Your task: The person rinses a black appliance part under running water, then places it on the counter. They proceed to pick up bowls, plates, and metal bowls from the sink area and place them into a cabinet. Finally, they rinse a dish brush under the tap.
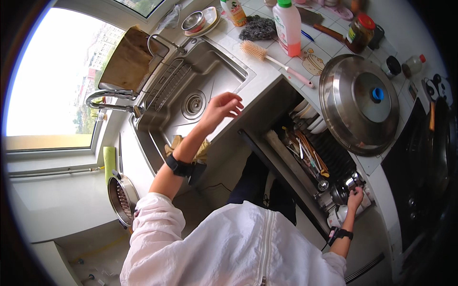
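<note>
My left hand [222,109] is held over the front edge of the stainless steel sink [229,69], with loosely bent fingers and nothing in it. My right hand [355,199] reaches into the far right end of a pulled-out drawer [273,178]. Its fingers are curled beside shiny metal ware [340,193] and white patterned crockery [334,218]; whether they grip anything is unclear. Chopsticks and spoons [304,150] lie in the drawer's middle, close to a slotted ladle [323,184]. White bowls [316,123] stand at its back.
A large steel wok lid [340,103] rests on the tiled counter and overhangs the drawer. Near it are a pink-handled bottle brush [275,64], a detergent bottle [287,28] and a cleaver [325,28]. The black cooktop [408,178] is at right, a steamer pot [123,196] at left.
</note>
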Demonstrator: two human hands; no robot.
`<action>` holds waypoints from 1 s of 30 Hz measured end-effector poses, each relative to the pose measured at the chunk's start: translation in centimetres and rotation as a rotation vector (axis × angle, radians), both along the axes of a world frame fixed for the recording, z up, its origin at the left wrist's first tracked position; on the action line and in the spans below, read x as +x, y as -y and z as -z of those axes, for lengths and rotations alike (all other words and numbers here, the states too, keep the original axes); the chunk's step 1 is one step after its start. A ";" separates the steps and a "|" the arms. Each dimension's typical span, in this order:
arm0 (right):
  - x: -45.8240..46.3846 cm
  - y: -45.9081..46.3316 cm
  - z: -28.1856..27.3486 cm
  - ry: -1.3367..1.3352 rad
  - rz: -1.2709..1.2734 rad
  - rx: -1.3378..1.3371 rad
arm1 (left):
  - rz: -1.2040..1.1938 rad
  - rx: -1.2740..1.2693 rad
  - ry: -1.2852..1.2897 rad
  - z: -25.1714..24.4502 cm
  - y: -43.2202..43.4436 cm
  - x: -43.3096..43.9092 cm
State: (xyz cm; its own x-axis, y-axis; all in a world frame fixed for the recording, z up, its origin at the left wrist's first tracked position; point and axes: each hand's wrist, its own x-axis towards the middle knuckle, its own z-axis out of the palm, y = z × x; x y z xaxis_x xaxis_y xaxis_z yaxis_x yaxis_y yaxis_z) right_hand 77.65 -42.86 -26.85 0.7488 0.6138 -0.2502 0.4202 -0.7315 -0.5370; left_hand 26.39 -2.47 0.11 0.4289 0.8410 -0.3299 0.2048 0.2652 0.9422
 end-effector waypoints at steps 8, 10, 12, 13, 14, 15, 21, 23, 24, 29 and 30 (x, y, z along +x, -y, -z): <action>-7.1 -3.4 -11.2 -0.477 0.150 0.130 | -0.711 0.047 0.138 1.2 -23.3 -6.7; -9.1 -5.0 -12.9 -0.472 0.169 0.114 | -0.688 0.345 -0.242 1.9 -28.1 -7.8; -11.2 -6.5 -14.1 -0.471 0.149 0.124 | -0.654 0.776 -0.720 2.8 -31.8 -8.7; -12.3 -7.3 -14.6 -0.481 0.162 0.126 | -0.609 0.969 -0.959 3.2 -33.5 -9.0; -13.4 -7.9 -14.9 -0.491 0.156 0.109 | -0.575 1.029 -1.011 3.8 -34.9 -9.3; -14.6 -8.3 -15.4 -0.519 0.156 0.099 | -0.527 1.064 -1.065 4.3 -36.2 -9.4; -20.1 -10.5 -16.6 -0.494 0.140 0.018 | -0.380 1.097 -1.112 6.4 -38.9 -11.2; -21.1 -11.1 -16.7 -0.488 0.120 -0.025 | -0.510 1.038 -0.825 6.3 -37.8 -11.9; -21.7 -11.4 -16.7 -0.479 0.089 0.046 | -0.584 1.205 -0.799 6.5 -36.5 -12.4; -23.2 -13.8 -16.9 -0.506 -0.032 0.071 | -0.783 0.829 -0.092 7.4 -29.6 -17.7; -23.5 -14.2 -16.9 -0.492 -0.028 0.046 | -0.845 0.578 0.213 8.0 -28.1 -19.7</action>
